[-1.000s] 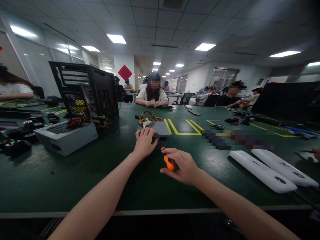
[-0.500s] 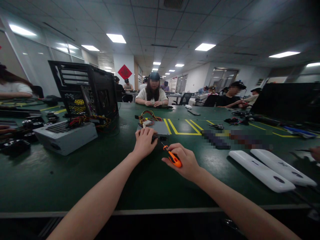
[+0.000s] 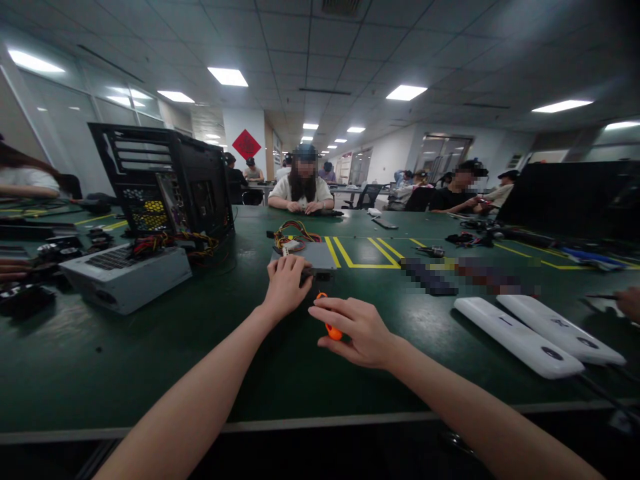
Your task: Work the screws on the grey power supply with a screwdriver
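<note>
A small grey power supply (image 3: 321, 255) lies on the green table in front of me, its socket side towards me and a bundle of coloured wires (image 3: 300, 231) behind it. My left hand (image 3: 286, 287) grips its near left corner, fingers on top and thumb at the near face. My right hand (image 3: 363, 330) holds an orange and black screwdriver (image 3: 333, 333) between thumb and fingers. The fingers cover much of its handle. Its shaft points away from me towards the near side of the power supply; whether the tip touches is too small to tell.
To the left are a larger power supply (image 3: 127, 277) and a black computer case (image 3: 165, 180). Two white oblong devices (image 3: 520, 339) lie at right, near a person's hand (image 3: 629, 303). A dark panel (image 3: 570, 200) stands beyond. Across the table sits a person (image 3: 303, 187).
My right hand has shifted slightly left and turned, with its fingers straighter and covering more of the screwdriver. The left hand keeps its hold on the power supply. The whole view has shifted slightly.
</note>
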Demonstrator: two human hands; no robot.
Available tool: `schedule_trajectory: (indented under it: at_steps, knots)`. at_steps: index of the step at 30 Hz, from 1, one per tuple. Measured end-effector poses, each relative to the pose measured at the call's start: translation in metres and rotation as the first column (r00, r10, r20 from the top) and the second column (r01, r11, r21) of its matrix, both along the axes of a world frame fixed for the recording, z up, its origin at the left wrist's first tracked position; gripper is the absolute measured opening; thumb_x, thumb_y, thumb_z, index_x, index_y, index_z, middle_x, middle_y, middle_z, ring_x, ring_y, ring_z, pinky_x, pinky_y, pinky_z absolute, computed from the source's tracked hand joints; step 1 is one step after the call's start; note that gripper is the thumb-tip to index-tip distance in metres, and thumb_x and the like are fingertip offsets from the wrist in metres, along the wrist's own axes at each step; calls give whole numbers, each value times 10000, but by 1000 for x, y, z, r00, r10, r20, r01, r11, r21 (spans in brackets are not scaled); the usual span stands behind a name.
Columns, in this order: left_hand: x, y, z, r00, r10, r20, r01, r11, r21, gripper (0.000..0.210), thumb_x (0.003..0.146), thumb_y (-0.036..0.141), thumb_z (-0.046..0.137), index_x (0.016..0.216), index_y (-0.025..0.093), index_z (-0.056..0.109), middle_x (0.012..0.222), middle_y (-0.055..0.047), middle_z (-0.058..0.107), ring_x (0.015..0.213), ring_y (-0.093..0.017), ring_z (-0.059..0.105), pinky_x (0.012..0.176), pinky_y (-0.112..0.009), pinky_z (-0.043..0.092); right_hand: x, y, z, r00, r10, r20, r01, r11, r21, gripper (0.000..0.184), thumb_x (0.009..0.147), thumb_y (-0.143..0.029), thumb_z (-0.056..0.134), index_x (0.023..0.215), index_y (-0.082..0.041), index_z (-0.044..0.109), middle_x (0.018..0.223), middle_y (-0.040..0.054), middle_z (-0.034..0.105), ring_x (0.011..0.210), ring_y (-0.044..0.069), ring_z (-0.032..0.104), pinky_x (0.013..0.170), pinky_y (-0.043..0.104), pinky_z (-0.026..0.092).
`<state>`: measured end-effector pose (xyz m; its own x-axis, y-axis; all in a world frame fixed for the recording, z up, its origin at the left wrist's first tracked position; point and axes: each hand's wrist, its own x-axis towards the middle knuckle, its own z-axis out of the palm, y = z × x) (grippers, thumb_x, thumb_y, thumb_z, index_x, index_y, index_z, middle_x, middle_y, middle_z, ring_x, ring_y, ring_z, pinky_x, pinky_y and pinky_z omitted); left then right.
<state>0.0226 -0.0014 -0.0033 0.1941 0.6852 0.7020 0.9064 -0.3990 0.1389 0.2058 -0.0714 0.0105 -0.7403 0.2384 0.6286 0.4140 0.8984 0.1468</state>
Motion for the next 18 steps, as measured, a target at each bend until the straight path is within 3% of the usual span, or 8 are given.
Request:
schedule_trajectory:
  at_steps: [4,7,10,14,18]
  knots:
    - [1,-1,0,1000,5,5,-5,1000,-8,243,778,285,521,1017,245,524,1065,-48,541,1032,-233,435,906,-408,262,0,2,-3,992,65,-111,-71,996,-53,300,836,-397,520,1022,-162,504,1041,106,599,900,189,594,732,293,494]
    - [1,0,0,1000,8,5,-8,1000,-8,243,778,288,521,1018,244,525,1064,-48,542,1034,-232,435,910,-408,261,1,1,-1,986,99,-133,-117,984,-132,326,843,-357,477,1083,-135,471,1080,136,563,992,200,562,780,300,494]
    - [0,1,0,1000,7,2,-7,1000,-16,244,778,295,520,1018,246,526,1067,-45,541,1030,-233,435,910,-410,260,1,-1,2,991,114,-73,-123,984,-130,334,865,-293,406,1161,-144,451,1148,140,526,1046,205,538,798,313,490]
    - [-1,1,0,1000,5,-1,-5,1000,-4,236,785,297,512,1014,244,524,1058,-41,544,1022,-233,437,900,-408,265,0,0,0,987,118,-109,-126,990,-69,288,863,-318,464,1104,-161,463,1088,124,575,986,200,578,765,305,498]
    - [0,-1,0,1000,6,3,-6,1000,-10,239,781,289,516,1016,244,523,1052,-44,543,1024,-233,435,897,-405,265,0,3,-5,973,86,-213,-114,986,-120,332,814,-415,537,1005,-165,431,1016,133,596,914,201,603,698,295,513]
